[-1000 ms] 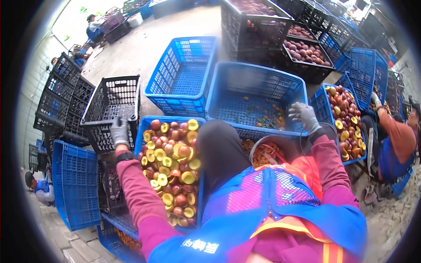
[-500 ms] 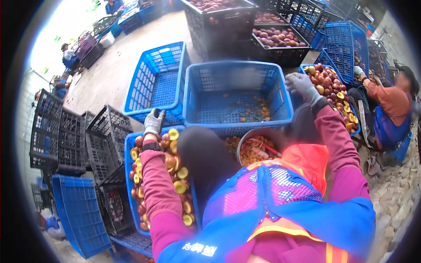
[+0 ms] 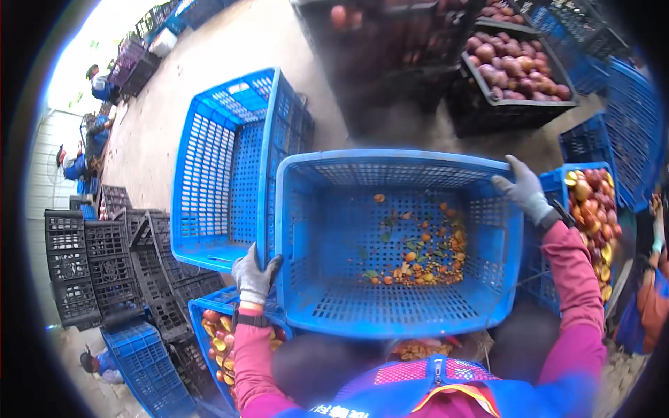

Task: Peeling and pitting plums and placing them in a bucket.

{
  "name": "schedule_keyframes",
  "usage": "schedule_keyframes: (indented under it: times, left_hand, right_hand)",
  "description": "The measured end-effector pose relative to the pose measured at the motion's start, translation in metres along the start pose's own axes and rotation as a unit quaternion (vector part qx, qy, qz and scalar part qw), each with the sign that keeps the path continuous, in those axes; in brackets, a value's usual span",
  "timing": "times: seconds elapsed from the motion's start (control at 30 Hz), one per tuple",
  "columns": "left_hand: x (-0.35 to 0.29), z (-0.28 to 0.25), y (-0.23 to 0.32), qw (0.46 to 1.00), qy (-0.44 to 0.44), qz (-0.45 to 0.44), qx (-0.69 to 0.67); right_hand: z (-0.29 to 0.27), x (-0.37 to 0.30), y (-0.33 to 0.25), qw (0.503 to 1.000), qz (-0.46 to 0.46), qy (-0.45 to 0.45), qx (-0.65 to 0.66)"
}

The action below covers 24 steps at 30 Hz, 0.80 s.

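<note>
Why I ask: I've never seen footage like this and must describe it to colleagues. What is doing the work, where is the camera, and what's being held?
No machine, just a person, seen from above by a head-worn fisheye camera, which bends straight edges. The gloved right hand grips the far right corner of a large blue crate; the gloved left hand is at its left side, though I can't tell whether it grips. Small orange, yellow and green scraps lie inside. Cut fruit shows on both sides.

A head-worn fisheye looks steeply down and forward, close above the large blue crate (image 3: 341, 237).
</note>
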<state>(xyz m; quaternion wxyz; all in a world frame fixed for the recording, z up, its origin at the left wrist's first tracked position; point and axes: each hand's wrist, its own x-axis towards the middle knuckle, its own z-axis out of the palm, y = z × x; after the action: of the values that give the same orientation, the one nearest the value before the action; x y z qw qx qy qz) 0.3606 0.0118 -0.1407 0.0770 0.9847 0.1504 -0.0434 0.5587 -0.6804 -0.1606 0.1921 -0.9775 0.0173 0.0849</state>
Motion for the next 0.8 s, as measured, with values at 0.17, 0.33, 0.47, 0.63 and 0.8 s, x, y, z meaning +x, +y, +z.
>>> schedule_keyframes:
  times: [0.17,0.33,0.47,0.63,0.8]
  left_hand:
    - [0.003,0.035,-0.014,0.997,0.077,0.009,-0.023]
    - [0.017,0.037,-0.02,0.991,0.12,-0.006,0.062]
    - [0.053,0.046,-0.073,0.975,0.143,-0.053,0.161]
    - [0.102,0.04,-0.125,0.967,0.126,-0.139,0.17]
    - [0.163,0.019,-0.133,0.942,0.064,-0.279,0.173]
  right_hand:
    - [0.02,0.048,-0.028,0.997,0.009,-0.002,0.073]
    - [0.021,0.066,-0.029,0.99,-0.033,-0.022,0.136]
    - [0.041,0.081,0.004,0.986,-0.009,-0.039,0.164]
    - [0.051,0.073,0.053,0.989,-0.032,-0.027,0.145]
    - [0.038,0.054,0.066,0.98,-0.005,-0.064,0.186]
